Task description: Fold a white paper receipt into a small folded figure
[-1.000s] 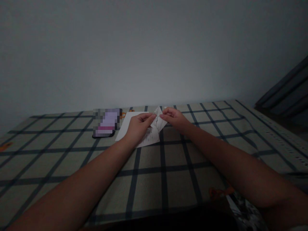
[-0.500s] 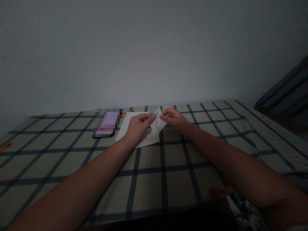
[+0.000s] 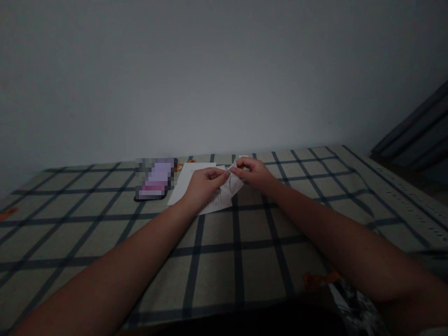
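- Paper (image 3: 237,185), creased and pale, sits in the head view between the two hands at the middle of the tabletop (image 3: 217,275), toward its far side; a small peak stands up near the fingers.
- Left hand (image 3: 202,183): its grip is closed, thumb against the bent fingers, pinching the left side of the paper near the peak, probably to steady the crease.
- Right hand (image 3: 254,172): its grip is closed on the same paper from the right, thumb opposite the curled fingers. With the tips almost meeting, the pull or pressure likely falls on one small spot.
- Lettered part (image 3: 217,202) spreads below and to the near side of the left thumb; whether it belongs to the same paper or is a separate piece, I cannot tell.
- White sheet (image 3: 180,185) lies flat to the left, partly under the left hand, seemingly as a spare or backing.
- Phone (image 3: 156,179), its screen lit and blurred out, lies just left of that sheet, perhaps placed there so it can be seen without getting in the way.
- Both forearms reach in from the near edge, leaving the work visible between them.
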`<state>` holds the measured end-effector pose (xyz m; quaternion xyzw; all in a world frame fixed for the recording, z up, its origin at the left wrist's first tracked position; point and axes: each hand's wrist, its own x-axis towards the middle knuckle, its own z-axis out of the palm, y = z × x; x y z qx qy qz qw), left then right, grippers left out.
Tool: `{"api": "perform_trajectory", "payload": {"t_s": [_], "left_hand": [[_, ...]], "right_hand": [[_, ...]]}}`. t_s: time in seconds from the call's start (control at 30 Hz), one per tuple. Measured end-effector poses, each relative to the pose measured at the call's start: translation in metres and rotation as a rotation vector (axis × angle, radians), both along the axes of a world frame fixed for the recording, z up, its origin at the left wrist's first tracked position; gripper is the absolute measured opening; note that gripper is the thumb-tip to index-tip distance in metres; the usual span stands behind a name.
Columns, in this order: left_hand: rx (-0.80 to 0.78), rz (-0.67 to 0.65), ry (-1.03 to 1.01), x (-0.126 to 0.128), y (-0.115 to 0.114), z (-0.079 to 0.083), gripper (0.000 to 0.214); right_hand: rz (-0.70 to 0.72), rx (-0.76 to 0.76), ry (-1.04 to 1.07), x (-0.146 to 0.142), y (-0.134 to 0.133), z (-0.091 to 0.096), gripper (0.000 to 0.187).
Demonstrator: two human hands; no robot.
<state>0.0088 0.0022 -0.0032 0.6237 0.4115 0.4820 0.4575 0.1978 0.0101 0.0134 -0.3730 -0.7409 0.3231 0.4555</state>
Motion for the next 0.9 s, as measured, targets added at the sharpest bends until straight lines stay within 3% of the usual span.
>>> {"api": "perform_trajectory", "payload": {"t_s": [0.9], "left_hand": [[0.187, 0.073, 0.262, 0.001, -0.010, 0.011, 0.031]], "right_hand": [[0.019, -0.038, -0.001, 0.001, -0.002, 0.002, 0.033]]}}
